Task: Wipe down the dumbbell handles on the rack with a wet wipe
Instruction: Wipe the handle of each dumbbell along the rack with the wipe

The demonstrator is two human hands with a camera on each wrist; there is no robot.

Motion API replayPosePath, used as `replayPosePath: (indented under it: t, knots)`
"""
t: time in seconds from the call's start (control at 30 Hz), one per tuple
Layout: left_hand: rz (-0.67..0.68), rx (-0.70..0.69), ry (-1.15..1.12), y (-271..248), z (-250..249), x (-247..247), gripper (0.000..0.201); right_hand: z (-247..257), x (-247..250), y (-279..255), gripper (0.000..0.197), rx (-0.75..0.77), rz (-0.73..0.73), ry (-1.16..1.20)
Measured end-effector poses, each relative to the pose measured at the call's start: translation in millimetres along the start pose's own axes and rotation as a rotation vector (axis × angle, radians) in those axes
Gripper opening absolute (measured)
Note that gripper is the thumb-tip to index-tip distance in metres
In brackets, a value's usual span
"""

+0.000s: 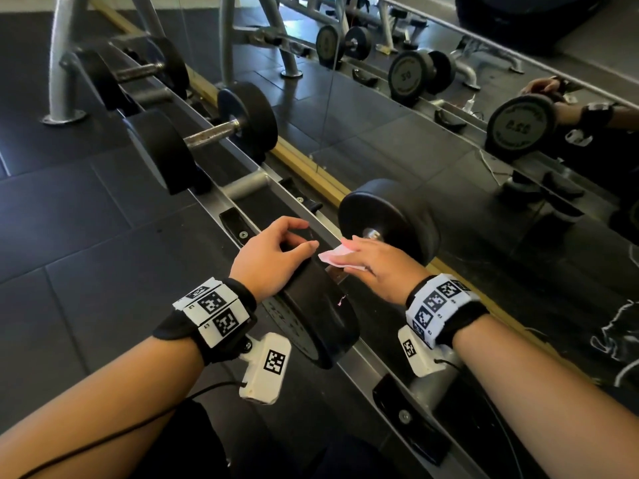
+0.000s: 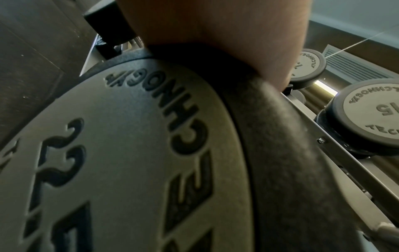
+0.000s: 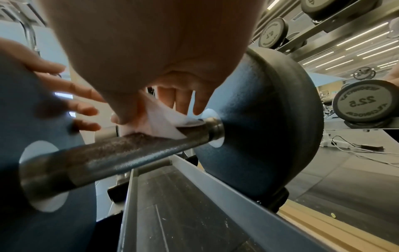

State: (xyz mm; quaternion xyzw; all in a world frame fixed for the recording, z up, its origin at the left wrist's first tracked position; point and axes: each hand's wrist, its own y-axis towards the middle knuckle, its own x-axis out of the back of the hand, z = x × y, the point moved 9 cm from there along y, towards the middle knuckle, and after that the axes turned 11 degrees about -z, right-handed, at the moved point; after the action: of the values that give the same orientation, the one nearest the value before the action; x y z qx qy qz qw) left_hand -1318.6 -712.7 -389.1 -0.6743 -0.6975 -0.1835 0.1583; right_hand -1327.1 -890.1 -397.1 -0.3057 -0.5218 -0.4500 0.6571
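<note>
Nearest dumbbell (image 1: 387, 216) lies across rack (image 1: 214, 198) rails, w/ two more dumbbells (image 1: 207, 136) further left, mirror (image 1: 484, 98) behind rack.

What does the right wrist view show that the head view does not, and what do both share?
Only the right wrist view shows the dumbbell handle bare, with the wet wipe touching it near the far end. Only the head view shows two more dumbbells further along the rack. Both show the right hand holding the wipe and the left hand on the near weight.
</note>
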Motion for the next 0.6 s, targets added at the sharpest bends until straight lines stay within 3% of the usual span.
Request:
replayPosePath:
  t: [0.1,0.27,0.4,0.5,0.6]
  knots:
    - [-0.002,-0.006,0.016,0,0,0,0.032,2,-10,-8,0.050,-0.002,0.023,-0.060]
    - [0.021,0.007,0.012,0,1,-1,0.035,20,-5,-17,0.058,0.046,-0.038,0.119]
    - [0.015,0.012,0.015,-1,-1,1,0.037,12,-8,-9,0.069,-0.024,0.001,-0.041]
    - [0.023,0.017,0.019,-2,-2,1,0.038,8,-3,2,0.067,-0.093,-0.004,-0.157]
    - [0.022,0.012,0.020,-3,-2,1,0.039,13,1,-2,0.061,-0.081,-0.052,-0.102]
